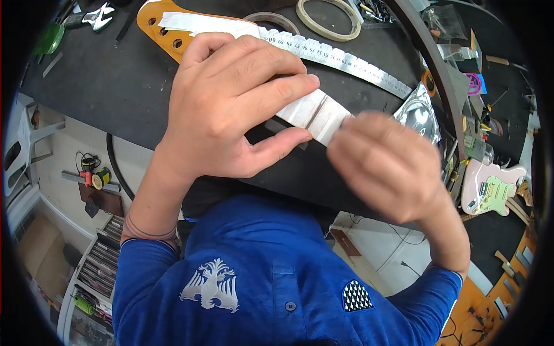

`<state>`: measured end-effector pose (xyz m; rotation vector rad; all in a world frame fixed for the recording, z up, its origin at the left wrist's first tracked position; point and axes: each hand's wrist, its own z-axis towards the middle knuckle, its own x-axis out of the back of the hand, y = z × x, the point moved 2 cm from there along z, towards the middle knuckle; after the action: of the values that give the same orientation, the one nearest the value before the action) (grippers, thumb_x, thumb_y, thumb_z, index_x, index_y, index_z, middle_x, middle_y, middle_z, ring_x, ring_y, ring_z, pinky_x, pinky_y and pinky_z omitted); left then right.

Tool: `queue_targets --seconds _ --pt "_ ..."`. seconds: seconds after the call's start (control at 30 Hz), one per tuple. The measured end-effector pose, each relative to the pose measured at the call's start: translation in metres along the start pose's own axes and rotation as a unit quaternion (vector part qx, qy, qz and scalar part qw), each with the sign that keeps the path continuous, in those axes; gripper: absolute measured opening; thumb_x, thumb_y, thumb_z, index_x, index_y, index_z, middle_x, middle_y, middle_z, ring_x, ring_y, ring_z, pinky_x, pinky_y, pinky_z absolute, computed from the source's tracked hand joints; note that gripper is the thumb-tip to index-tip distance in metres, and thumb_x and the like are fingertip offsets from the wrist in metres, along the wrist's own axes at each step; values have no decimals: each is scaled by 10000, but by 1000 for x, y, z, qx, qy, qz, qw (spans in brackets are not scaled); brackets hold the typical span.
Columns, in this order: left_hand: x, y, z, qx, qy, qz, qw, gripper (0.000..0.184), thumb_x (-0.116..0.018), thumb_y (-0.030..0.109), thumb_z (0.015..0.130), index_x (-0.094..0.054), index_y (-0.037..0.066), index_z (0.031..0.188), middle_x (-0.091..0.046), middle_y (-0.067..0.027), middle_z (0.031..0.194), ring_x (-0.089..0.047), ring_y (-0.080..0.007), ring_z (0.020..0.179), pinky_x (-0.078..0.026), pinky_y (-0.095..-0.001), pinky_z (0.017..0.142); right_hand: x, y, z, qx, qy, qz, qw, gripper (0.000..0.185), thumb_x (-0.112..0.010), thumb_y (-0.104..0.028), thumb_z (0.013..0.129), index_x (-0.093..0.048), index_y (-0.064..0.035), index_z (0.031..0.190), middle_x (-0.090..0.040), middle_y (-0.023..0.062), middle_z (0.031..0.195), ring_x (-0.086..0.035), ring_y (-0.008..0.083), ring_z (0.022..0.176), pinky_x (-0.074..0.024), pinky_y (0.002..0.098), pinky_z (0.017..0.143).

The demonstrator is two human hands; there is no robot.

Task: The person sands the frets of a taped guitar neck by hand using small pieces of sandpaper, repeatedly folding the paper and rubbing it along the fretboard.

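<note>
A guitar neck (320, 117) wrapped in pale masking tape lies slantwise on the dark bench, with a narrow dark line across the tape. My left hand (231, 98) grips it, fingers across the top and thumb along the near edge. Closed and smeared by motion, my right hand (386, 161) is at the taped stretch to the right; whatever its fingers pinch is hidden. An amber headstock (158, 34) with round tuner holes shows beyond my left hand, partly taped. Its join to the neck is covered by that hand. A notched steel ruler (340, 59) lies just behind.
Tape rolls (329, 20) sit at the back of the bench (109, 75). An adjustable wrench (97, 17) lies at far left. A dark curved bar (430, 57) arches on the right, near a shiny crumpled foil pack (418, 115). A pink guitar body (490, 187) lies further right.
</note>
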<state>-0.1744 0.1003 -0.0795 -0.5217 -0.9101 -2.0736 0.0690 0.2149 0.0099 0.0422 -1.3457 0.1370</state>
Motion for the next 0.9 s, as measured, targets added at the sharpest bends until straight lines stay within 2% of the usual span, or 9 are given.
queue_targets --seconds 0.23,0.4,0.67,0.8,0.9 --pt "1 0 0 0 -1 0 1000 581 -995 399 785 -919 118 1288 -881 -50 1231 -815 -284 1110 -515 -444 1050 -2 -3 0 2 2 17 1000 418 -884 -83 720 -900 18 1126 -842 153 1175 -867 390 1114 -732 466 893" --pt "1 0 -1 -1 2 1 1000 583 -993 403 784 -919 121 1288 -880 -48 1234 -816 -285 1111 -514 -445 1054 2 16 0 -58 -1 34 998 420 -887 -43 753 -867 22 1168 -837 156 1181 -867 399 1102 -723 473 920" --pt "0 0 -1 -4 2 -2 1000 576 -992 404 794 -915 125 1292 -879 -47 1234 -814 -283 1109 -512 -446 1052 1 10 -1 -47 -2 33 998 452 -881 -49 738 -872 17 1184 -840 156 1190 -865 385 1117 -725 469 914" --pt "-1 1 -2 -1 1 -7 1000 574 -993 406 796 -917 120 1288 -879 -50 1233 -815 -285 1113 -511 -446 1051 1 0 -1 -34 -8 19 999 459 -882 -75 724 -892 20 1172 -841 158 1182 -869 375 1126 -737 463 918" --pt "0 0 0 1 3 -6 1000 573 -995 405 798 -917 115 1286 -880 -53 1233 -816 -286 1107 -512 -446 1045 -2 -10 2 -8 8 12 1000 349 -871 -118 742 -879 22 1062 -823 147 1142 -859 355 1109 -748 458 966"
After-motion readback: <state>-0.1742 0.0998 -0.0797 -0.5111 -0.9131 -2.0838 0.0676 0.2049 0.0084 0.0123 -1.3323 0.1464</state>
